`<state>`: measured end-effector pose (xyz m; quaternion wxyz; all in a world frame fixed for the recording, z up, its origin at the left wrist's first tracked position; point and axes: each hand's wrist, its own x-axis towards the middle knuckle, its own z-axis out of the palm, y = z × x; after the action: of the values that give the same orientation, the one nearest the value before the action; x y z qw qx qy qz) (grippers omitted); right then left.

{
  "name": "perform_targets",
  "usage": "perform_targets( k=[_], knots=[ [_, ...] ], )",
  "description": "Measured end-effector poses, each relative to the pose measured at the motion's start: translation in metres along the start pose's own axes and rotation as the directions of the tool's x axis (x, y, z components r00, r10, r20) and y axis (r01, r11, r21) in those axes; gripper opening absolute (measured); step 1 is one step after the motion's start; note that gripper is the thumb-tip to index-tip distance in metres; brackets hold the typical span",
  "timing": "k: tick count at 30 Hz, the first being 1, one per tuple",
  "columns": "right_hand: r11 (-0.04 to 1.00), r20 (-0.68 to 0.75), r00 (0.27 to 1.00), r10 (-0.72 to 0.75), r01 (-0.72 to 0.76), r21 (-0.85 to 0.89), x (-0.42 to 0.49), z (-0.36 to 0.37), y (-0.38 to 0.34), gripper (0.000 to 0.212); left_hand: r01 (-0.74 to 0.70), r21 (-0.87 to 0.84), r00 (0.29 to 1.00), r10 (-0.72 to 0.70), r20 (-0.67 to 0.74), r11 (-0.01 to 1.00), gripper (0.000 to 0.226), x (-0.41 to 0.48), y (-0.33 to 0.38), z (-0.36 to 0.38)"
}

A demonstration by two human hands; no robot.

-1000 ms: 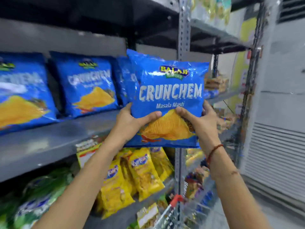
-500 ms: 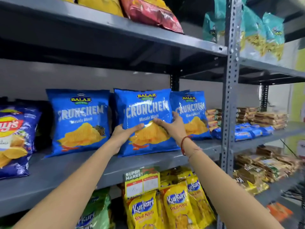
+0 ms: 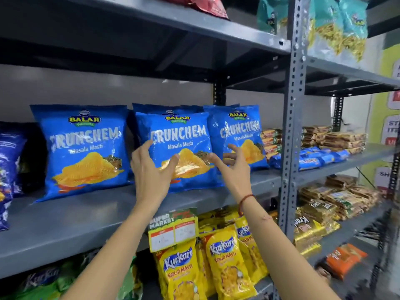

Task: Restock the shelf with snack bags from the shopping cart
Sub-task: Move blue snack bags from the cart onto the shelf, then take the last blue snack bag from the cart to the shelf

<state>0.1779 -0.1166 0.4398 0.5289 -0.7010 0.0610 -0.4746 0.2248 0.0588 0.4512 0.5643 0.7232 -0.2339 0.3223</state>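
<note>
Three blue Crunchem bags stand upright in the front row on the grey shelf [image 3: 86,221]; the top edge of a fourth shows behind the middle bag [image 3: 184,135]. The left hand [image 3: 149,169] and right hand [image 3: 232,167] are both open with fingers spread, one at each lower side of the middle bag, gripping nothing. One bag [image 3: 84,148] stands beyond the left hand, one bag [image 3: 242,131] just behind the right hand. Below the wrists hang several yellow Kurkure bags [image 3: 223,260] and one price tag [image 3: 173,228].
</note>
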Motion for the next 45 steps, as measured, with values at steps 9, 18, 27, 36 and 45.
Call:
perform_targets(
  k=[9,18,27,36,45],
  knots=[
    [0.99,-0.265,0.962,0.073,-0.103,-0.099,-0.123,-0.131,0.067,0.033,-0.188,-0.213,0.904,0.254,0.344,0.959,0.04,-0.159,0.017,0.079],
    [0.682,-0.527,0.695,0.49,-0.682,-0.265,-0.31,-0.267,0.202,0.038,0.089,0.004,0.404,-0.04,0.914,0.996,0.046,-0.37,-0.059,0.181],
    [0.102,-0.618,0.176,0.767,-0.983,-0.153,-0.492,-0.343,0.292,0.064,-0.021,0.279,-0.216,-0.276,0.936,0.96,0.062,-0.538,-0.129,0.223],
    [-0.088,-0.556,-0.129,0.821,-0.991,0.099,-0.577,-0.371,0.339,0.085,-0.019,0.463,-0.418,-0.428,0.801,0.886,0.082,-0.648,-0.172,0.249],
    [0.02,-0.313,-0.132,0.941,-0.898,0.439,-0.581,-0.383,0.391,0.036,0.147,0.755,-0.539,-0.588,0.603,0.639,0.113,-0.689,-0.206,0.275]
  ],
)
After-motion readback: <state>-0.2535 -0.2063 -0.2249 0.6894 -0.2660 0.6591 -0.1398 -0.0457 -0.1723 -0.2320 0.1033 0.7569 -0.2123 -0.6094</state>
